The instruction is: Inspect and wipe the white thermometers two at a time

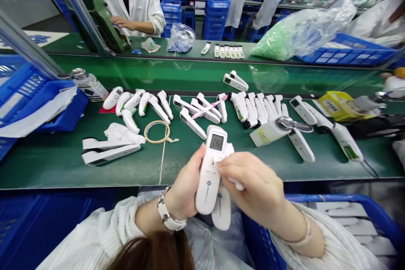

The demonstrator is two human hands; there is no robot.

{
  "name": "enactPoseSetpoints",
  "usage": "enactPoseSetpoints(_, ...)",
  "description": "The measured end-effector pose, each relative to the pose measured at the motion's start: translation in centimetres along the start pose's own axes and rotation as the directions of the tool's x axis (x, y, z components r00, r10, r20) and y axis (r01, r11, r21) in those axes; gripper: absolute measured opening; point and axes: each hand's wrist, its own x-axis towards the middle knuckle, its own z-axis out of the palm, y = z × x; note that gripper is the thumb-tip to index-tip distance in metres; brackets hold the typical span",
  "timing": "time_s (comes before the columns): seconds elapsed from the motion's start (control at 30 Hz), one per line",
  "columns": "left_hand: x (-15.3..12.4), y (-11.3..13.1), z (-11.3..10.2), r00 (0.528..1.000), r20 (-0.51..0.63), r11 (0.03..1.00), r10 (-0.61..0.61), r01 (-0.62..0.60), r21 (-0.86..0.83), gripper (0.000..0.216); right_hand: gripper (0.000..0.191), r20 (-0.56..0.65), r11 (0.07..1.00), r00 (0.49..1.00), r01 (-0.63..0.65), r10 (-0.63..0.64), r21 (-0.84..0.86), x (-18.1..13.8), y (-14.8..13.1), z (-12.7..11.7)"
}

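Note:
My left hand (186, 187) is wrapped round a white infrared thermometer (209, 177) with a lit grey display, held upright above the front edge of the green bench (57, 164). A second white thermometer (222, 211) sits behind it in the same grip. My right hand (253, 187) is closed, pinching a small white cloth against the front thermometer just below its display. Rows of several more white thermometers (202, 112) lie on the bench beyond my hands.
A tape roll (157, 131), crumpled wipes (122, 133), a pink-handled tool (209, 107), a white bottle (272, 130) and a yellow box (337, 105) lie on the bench. Blue crates (34, 105) stand at left and lower right (363, 215). People in white coats (136, 4) work beyond the conveyor.

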Motion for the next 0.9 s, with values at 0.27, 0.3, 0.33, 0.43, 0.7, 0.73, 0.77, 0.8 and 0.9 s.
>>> enactPoseSetpoints(0.27, 0.2, 0.0, -0.3, 1.000, 0.019, 1.000, 0.004, -0.005, 0.031, 0.052, 0.021, 0.078, 0.993, 0.990, -0.116, 0.115, 0.005, 0.0, -0.5, -0.5)
enactPoseSetpoints(0.3, 0.3, 0.0, -0.3, 1.000, 0.025, 1.000, 0.005, -0.006, 0.025, 0.052, 0.021, 0.121, 0.992, 0.986, -0.119, 0.114, 0.039, 0.0, -0.5, -0.5)
enactPoseSetpoints(0.33, 0.3, 0.0, -0.4, 0.999, 0.031, 1.000, 0.010, -0.011, 0.021, 0.053, 0.020, 0.169, 0.990, 0.980, -0.122, 0.109, 0.068, 0.0, -0.5, -0.4)
enactPoseSetpoints(0.43, 0.6, 0.2, -0.5, 0.998, 0.035, 0.999, 0.044, -0.045, 0.017, 0.051, 0.019, 0.160, 0.990, 0.980, -0.130, 0.120, 0.052, 0.3, 0.1, -0.1)
enactPoseSetpoints(0.7, 1.7, 1.7, -1.5, 0.993, -0.025, 0.992, 0.117, -0.115, 0.057, 0.050, 0.016, 0.288, 0.950, 0.944, -0.229, 0.163, 0.212, 0.4, -0.1, 1.3)
enactPoseSetpoints(0.73, 1.9, 2.1, -1.7, 0.990, -0.057, 0.988, 0.131, -0.126, 0.085, 0.049, 0.015, 0.367, 0.929, 0.921, -0.242, 0.130, 0.279, 0.4, -0.5, 1.3)
enactPoseSetpoints(0.77, 2.2, 2.5, -1.9, 0.986, -0.082, 0.985, 0.142, -0.133, 0.114, 0.049, 0.015, 0.417, 0.910, 0.904, -0.248, 0.095, 0.331, 0.4, -0.8, 1.3)
enactPoseSetpoints(0.8, 2.4, 3.0, -2.0, 0.984, -0.095, 0.981, 0.153, -0.139, 0.139, 0.048, 0.015, 0.440, 0.896, 0.895, -0.254, 0.074, 0.365, 0.4, -1.0, 1.4)
enactPoseSetpoints(0.9, 3.0, 4.3, -2.5, 0.975, -0.070, 0.965, 0.209, -0.195, 0.176, 0.043, 0.016, 0.416, 0.875, 0.900, -0.303, 0.131, 0.379, 0.7, -0.3, 1.4)
